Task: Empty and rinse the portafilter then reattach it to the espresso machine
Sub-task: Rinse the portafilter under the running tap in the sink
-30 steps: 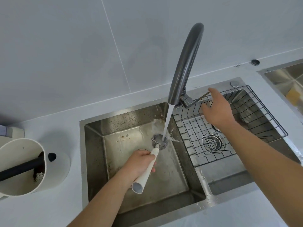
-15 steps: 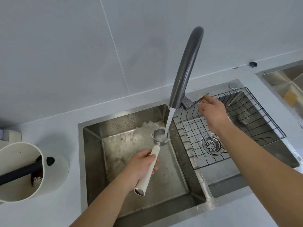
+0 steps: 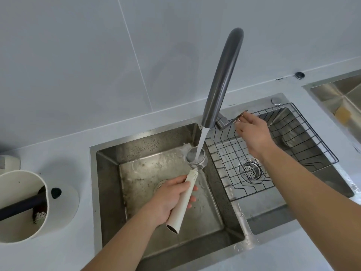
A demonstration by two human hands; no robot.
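Portafilter: metal basket with cream cylindrical handle, basket facing upward and taking running water, handle slanting down toward the viewer, being held above the left sink basin.

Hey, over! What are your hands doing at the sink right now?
Left hand grips portafilter under running faucet. Right hand on tap lever. Nothing in the way.

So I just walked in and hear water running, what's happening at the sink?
A person is rinsing a portafilter. The left hand grips its cream handle and holds the metal basket under the stream from the faucet, over the left basin. The right hand is on the faucet lever, above the wire rack. A knock box sits on the counter to the left.
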